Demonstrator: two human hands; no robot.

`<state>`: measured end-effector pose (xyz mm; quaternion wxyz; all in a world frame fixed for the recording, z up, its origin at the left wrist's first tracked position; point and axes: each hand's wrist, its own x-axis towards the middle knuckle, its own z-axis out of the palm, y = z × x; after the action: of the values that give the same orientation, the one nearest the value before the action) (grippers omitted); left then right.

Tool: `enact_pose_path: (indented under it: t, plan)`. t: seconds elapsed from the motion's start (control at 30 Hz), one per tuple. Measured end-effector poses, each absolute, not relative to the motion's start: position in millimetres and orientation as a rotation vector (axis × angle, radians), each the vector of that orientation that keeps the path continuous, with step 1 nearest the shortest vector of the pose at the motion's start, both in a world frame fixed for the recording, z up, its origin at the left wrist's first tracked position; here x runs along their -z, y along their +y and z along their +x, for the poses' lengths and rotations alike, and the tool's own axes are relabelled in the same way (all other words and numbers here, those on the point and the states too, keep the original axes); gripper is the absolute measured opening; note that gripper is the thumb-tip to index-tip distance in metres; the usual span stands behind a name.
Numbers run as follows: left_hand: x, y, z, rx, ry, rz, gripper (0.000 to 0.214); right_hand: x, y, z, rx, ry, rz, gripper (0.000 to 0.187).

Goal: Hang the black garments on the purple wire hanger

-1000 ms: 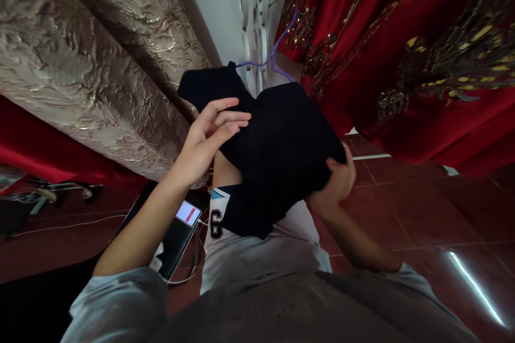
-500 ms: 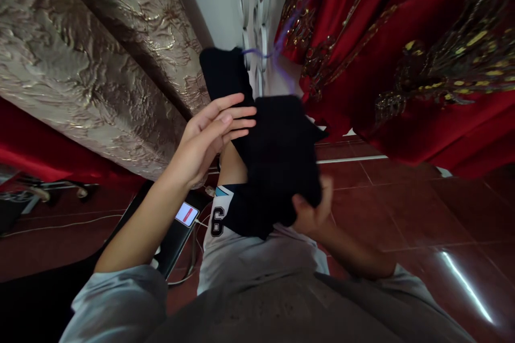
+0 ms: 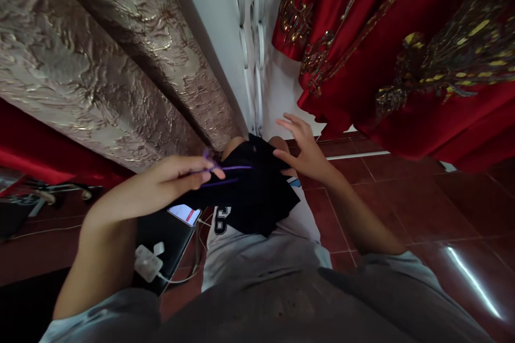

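A piece of black cloth [image 3: 257, 198] lies bunched across my lap, its folds hard to make out in the dark. My left hand [image 3: 187, 172] is closed in a pinch on a thin purple string [image 3: 237, 168], which trails to the right over the cloth. Near the cloth's right side, my right hand [image 3: 303, 151] has its fingers spread and holds nothing; whether the thumb touches the cloth I cannot tell. White shorts [image 3: 308, 209] with a black number show under the cloth.
Left stands a patterned beige fabric [image 3: 100, 64]; red sequinned cloth [image 3: 362, 64] hangs at right. White scrolled metalwork [image 3: 253, 53] is ahead. A lit phone [image 3: 185, 214] and a white charger [image 3: 148, 263] with cables rest on a black surface at left. The floor [image 3: 386, 203] is red tile.
The black cloth has come down onto my lap. My open left hand has lowered and closed on the purple string. My right hand has released the cloth, moved up and opened.
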<state>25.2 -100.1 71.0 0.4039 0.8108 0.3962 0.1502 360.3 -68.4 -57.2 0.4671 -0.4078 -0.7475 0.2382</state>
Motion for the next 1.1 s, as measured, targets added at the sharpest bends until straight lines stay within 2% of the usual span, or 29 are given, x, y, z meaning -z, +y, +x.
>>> enact_pose_path:
  t: [0.1,0.17,0.2,0.43,0.5,0.57,0.67,0.77,0.87,0.93,1.03,1.1]
  plan:
    - [-60,-81,20,-0.684,1.027,2.026,0.021,61,-53,367,-1.117,-1.833,-0.929,0.042]
    - [-51,-66,20,-0.880,1.069,1.949,0.023,57,-48,371,-1.356,-1.634,-0.956,0.047]
    - [-47,-59,21,-0.954,1.092,1.916,0.024,53,-45,372,-1.372,-1.515,-0.982,0.048]
    - [-37,-51,48,-1.809,1.192,2.132,0.025,-24,7,376,-0.960,-1.058,-1.021,0.029]
    - [-32,-58,55,-1.826,1.172,2.298,0.025,-40,18,379,-0.939,-0.997,-1.031,0.031]
    - [-21,-62,61,-1.566,1.163,2.494,0.031,-43,18,385,-0.941,-0.933,-1.051,0.033]
    - [4,-60,68,-0.975,1.240,2.604,0.043,-23,5,401,-0.876,-0.814,-1.090,0.027]
    - [33,-54,76,-0.731,1.378,2.592,0.037,8,-9,424,-0.761,-0.761,-1.063,0.025]
    - [55,-59,89,-0.904,1.345,2.488,0.034,30,-21,434,-0.630,-0.823,-1.047,0.018]
    - [63,-68,103,-1.140,1.232,2.328,0.027,39,-33,425,-0.375,-0.859,-1.048,0.013]
    - [73,-84,128,-1.465,1.148,1.992,0.018,59,-63,386,0.053,-0.766,-1.083,0.022]
    - [82,-93,144,-1.627,1.119,1.719,0.014,81,-83,352,0.001,-0.716,-1.166,0.019]
